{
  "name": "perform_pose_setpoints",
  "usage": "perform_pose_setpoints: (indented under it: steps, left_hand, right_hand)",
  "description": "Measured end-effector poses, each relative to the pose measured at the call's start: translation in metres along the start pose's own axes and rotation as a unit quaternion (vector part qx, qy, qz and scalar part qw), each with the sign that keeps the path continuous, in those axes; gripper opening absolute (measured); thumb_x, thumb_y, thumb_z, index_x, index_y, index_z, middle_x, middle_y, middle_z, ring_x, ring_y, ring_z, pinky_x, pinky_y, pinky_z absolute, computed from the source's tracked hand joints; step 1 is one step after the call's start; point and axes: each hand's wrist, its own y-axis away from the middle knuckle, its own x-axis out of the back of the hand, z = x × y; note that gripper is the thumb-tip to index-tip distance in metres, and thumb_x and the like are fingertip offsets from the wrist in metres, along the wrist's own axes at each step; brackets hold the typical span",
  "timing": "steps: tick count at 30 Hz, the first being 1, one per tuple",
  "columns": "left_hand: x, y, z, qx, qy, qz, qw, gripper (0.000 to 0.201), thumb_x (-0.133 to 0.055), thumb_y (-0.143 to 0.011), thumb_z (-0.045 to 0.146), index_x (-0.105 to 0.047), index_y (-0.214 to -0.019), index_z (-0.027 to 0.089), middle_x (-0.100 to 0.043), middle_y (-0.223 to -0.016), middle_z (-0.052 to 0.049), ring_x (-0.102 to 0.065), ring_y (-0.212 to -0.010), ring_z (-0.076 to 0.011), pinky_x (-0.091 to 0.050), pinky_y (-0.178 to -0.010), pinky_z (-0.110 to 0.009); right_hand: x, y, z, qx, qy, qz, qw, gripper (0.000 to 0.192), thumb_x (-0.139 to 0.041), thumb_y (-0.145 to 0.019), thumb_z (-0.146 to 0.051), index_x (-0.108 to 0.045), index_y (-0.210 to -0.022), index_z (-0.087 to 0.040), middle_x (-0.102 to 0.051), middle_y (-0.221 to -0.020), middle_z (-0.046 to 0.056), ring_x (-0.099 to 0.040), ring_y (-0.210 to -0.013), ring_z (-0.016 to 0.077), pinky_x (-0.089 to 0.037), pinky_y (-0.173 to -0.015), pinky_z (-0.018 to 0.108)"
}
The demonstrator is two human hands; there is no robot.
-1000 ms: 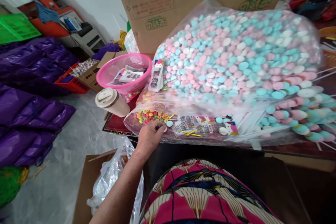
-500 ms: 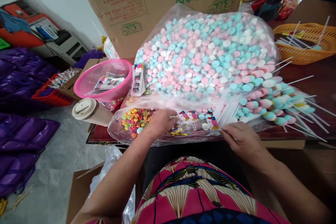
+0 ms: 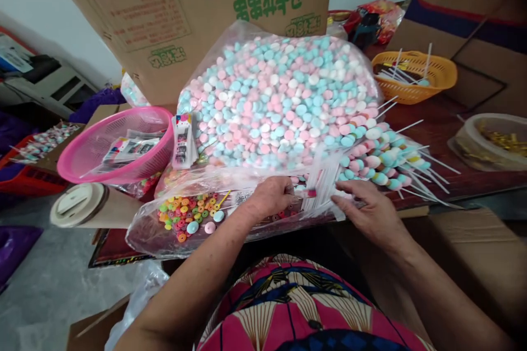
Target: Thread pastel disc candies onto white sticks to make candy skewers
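My left hand (image 3: 274, 197) is closed, fingers curled down over the clear plastic at the table's front; what they hold is hidden. To its right lies a bundle of white paper sticks (image 3: 323, 175), with a bit of red and blue print showing beside it. My right hand (image 3: 366, 211) has thumb and fingers drawn together at the bundle's right side, around something pale that I cannot make out. Behind both hands rests a big clear bag of pink, blue and white candies (image 3: 272, 93). Skewered candies on sticks (image 3: 382, 153) are piled at the right.
Colourful ring candies (image 3: 185, 211) lie at the left front. A pink basket (image 3: 74, 167) with printed packets and a lidded paper cup (image 3: 115, 208) are further left. An orange basket (image 3: 436, 82) and a tub of gold ties (image 3: 486, 148) stand right; a carton (image 3: 173, 16) stands behind.
The view has swung right. My right hand has shifted from the printed packets' edge up to the stick bundle, and my left hand has come closer to it.
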Motion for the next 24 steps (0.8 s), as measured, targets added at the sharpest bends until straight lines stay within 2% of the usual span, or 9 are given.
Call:
perform_pose_setpoints:
  steps: [2,5,7,9,12,14,17,22,24]
  left_hand:
    - [0.015,0.005,0.003,-0.043,0.000,-0.027,0.999,0.011,-0.061,-0.075,0.026,-0.065,-0.070,0.018,-0.062,-0.065,0.000,-0.056,-0.064,-0.0153,-0.038,-0.059,-0.024]
    - [0.032,0.018,0.011,-0.109,-0.028,-0.048,0.992,0.013,-0.056,-0.080,0.025,-0.067,-0.078,0.018,-0.065,-0.072,0.000,-0.058,-0.070,-0.0159,-0.041,-0.066,-0.025]
    - [0.032,0.027,0.016,-0.111,-0.091,0.025,0.989,0.019,-0.049,-0.084,0.023,-0.066,-0.086,0.016,-0.067,-0.082,-0.005,-0.060,-0.079,-0.0204,-0.043,-0.073,-0.031]
    - [0.023,0.034,0.020,-0.074,-0.118,0.125,0.982,0.023,-0.051,-0.082,0.024,-0.063,-0.100,0.016,-0.066,-0.097,-0.009,-0.060,-0.089,-0.0248,-0.043,-0.079,-0.037]
    - [0.002,0.040,0.023,0.005,0.002,0.212,0.977,0.016,-0.052,-0.081,0.025,-0.062,-0.089,0.015,-0.065,-0.082,-0.006,-0.060,-0.074,-0.0192,-0.045,-0.067,-0.029]
    - [-0.009,0.041,0.023,0.004,0.115,0.184,0.976,0.015,-0.052,-0.081,0.027,-0.062,-0.077,0.016,-0.063,-0.068,-0.001,-0.057,-0.062,-0.0145,-0.044,-0.059,-0.023]
    - [-0.012,0.040,0.019,-0.065,0.198,0.077,0.975,0.017,-0.052,-0.082,0.029,-0.065,-0.081,0.017,-0.066,-0.072,0.000,-0.059,-0.068,-0.0140,-0.045,-0.065,-0.022]
    - [0.014,0.035,0.015,-0.128,0.228,-0.074,0.963,0.028,-0.043,-0.089,0.034,-0.067,-0.084,0.018,-0.068,-0.079,-0.002,-0.060,-0.073,-0.0150,-0.046,-0.068,-0.023]
    - [0.026,0.035,0.019,-0.109,0.168,-0.079,0.977,0.028,-0.045,-0.088,0.035,-0.067,-0.091,0.019,-0.069,-0.083,-0.004,-0.061,-0.076,-0.0175,-0.046,-0.070,-0.026]
  right_hand:
    - [-0.007,-0.006,-0.013,0.002,-0.084,-0.051,0.995,0.034,-0.065,-0.074,-0.035,-0.061,-0.105,-0.018,-0.063,-0.105,0.010,-0.057,-0.097,0.0236,-0.044,-0.082,0.036]
    - [-0.022,-0.017,-0.038,0.015,-0.188,-0.096,0.977,0.011,-0.055,-0.082,-0.027,-0.062,-0.085,-0.019,-0.062,-0.079,0.004,-0.057,-0.076,0.0163,-0.044,-0.070,0.028]
    - [-0.030,-0.022,-0.050,0.018,-0.197,-0.083,0.977,0.013,-0.051,-0.084,-0.026,-0.059,-0.078,-0.019,-0.059,-0.071,0.001,-0.054,-0.069,0.0141,-0.042,-0.066,0.025]
    - [-0.034,-0.022,-0.056,0.016,-0.195,-0.068,0.978,0.014,-0.049,-0.085,-0.027,-0.057,-0.076,-0.019,-0.057,-0.069,0.000,-0.051,-0.066,0.0131,-0.040,-0.063,0.024]
    - [-0.033,-0.018,-0.056,0.004,-0.195,-0.054,0.979,0.021,-0.047,-0.085,-0.030,-0.049,-0.067,-0.020,-0.048,-0.063,-0.001,-0.044,-0.062,0.0122,-0.036,-0.061,0.024]
    - [-0.029,-0.015,-0.052,-0.013,-0.196,-0.050,0.979,0.030,-0.047,-0.085,-0.034,-0.041,-0.059,-0.020,-0.040,-0.057,-0.003,-0.038,-0.058,0.0115,-0.033,-0.058,0.025]
    - [-0.019,-0.013,-0.044,-0.036,-0.213,-0.062,0.974,0.033,-0.049,-0.084,-0.038,-0.040,-0.059,-0.019,-0.036,-0.058,-0.004,-0.036,-0.058,0.0105,-0.031,-0.055,0.023]
    - [-0.010,-0.013,-0.040,-0.032,-0.252,-0.107,0.961,0.023,-0.053,-0.081,-0.033,-0.047,-0.064,-0.018,-0.043,-0.061,-0.004,-0.040,-0.060,0.0099,-0.033,-0.055,0.021]
    - [-0.011,-0.014,-0.041,-0.046,-0.254,-0.084,0.962,0.026,-0.051,-0.083,-0.033,-0.044,-0.061,-0.018,-0.040,-0.059,-0.004,-0.037,-0.058,0.0098,-0.031,-0.054,0.022]
